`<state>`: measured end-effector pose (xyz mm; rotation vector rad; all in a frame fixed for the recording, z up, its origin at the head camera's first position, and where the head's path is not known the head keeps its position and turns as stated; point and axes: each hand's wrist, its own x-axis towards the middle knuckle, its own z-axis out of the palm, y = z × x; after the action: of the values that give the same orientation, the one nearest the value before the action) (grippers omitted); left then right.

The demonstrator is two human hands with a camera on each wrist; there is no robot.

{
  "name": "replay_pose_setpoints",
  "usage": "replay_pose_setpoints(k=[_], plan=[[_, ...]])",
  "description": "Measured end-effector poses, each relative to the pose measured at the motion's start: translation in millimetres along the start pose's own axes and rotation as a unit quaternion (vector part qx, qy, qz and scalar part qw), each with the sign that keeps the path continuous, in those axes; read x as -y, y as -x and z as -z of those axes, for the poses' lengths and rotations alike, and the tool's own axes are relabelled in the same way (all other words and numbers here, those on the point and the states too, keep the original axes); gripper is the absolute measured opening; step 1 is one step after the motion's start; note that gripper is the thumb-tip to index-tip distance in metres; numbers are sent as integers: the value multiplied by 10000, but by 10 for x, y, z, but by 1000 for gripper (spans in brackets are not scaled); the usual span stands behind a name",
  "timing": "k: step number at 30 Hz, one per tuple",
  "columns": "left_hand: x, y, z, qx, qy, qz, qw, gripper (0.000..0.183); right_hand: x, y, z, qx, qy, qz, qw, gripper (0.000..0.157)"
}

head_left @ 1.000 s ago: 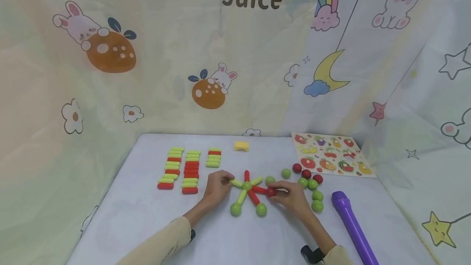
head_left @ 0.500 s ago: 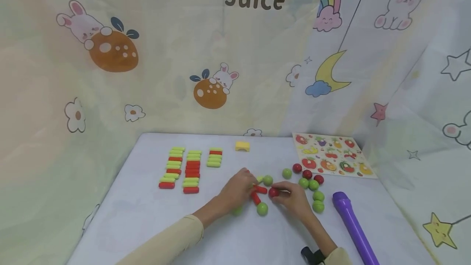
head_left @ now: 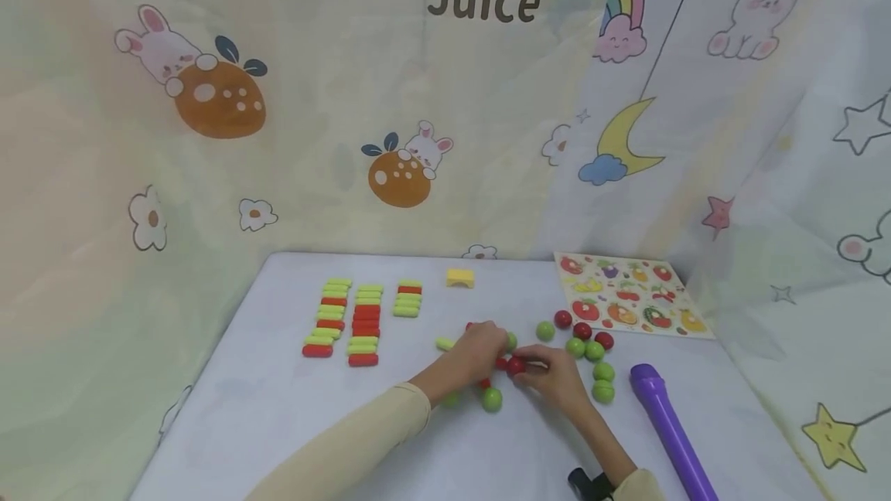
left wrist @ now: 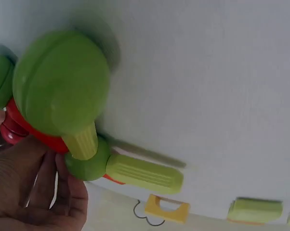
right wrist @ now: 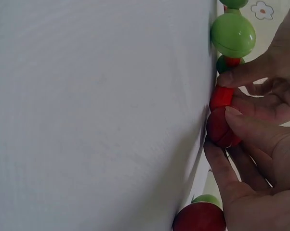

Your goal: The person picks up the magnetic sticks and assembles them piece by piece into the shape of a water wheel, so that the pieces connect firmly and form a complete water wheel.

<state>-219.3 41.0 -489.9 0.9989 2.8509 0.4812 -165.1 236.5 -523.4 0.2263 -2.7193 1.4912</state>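
Observation:
In the head view my left hand covers most of a spoked figure of rods and balls. In the right wrist view its thumb and fingers pinch a red rod of that figure. My right hand pinches a red ball right at the rod's outer end. The left wrist view has the green hub ball, a light green rod sticking out from it, and a large green ball on another rod. A further green ball sits at the figure's near side.
Columns of red and light green rods lie at the left. Loose red and green balls gather right of my right hand. A purple microphone-shaped stick, a fruit-picture board and a yellow arch block are also on the table.
My left hand has left the light green rod on the figure's left and moved right, across the hub to the red rod. The right hand keeps the red ball, now at the rod's end.

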Motion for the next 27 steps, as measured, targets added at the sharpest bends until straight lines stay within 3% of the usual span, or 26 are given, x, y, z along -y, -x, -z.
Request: replay_pose_setpoints(k=[3, 6, 8, 12, 14, 16, 19, 22, 25, 27], plan=[[44, 92, -4, -61, 730, 226, 9971, 20, -8, 11, 11, 75, -164, 96, 9998, 40], [139, 219, -47, -431, 1831, 321, 9816, 16, 3, 33, 4, 83, -318, 86, 9994, 40], [205, 306, -80, -777, 2537, 272, 9638, 16, 22, 56, -13, 43, -353, -8, 9994, 39], [307, 523, -141, -1567, 3729, 465, 9134, 24, 68, 105, -72, -81, -295, -292, 9991, 38], [336, 633, -156, -1892, 3839, 620, 9017, 27, 87, 127, -101, -116, -247, -400, 9988, 38], [349, 736, -158, -2081, 3671, 684, 9040, 27, 96, 150, -121, -79, -259, -375, 9989, 38], [360, 876, -156, -2159, 3165, 840, 9199, 26, 116, 191, -139, 187, -468, -224, 9985, 38], [381, 977, -165, -2079, 2875, 988, 9297, 27, 120, 233, -136, 580, -595, -23, 9965, 38], [421, 1030, -183, -1960, 2821, 1120, 9324, 26, 131, 259, -79, 801, -598, 95, 9949, 38], [454, 1044, -191, -1901, 2830, 1112, 9335, 26, 137, 257, 8, 566, -472, 237, 9970, 38]])
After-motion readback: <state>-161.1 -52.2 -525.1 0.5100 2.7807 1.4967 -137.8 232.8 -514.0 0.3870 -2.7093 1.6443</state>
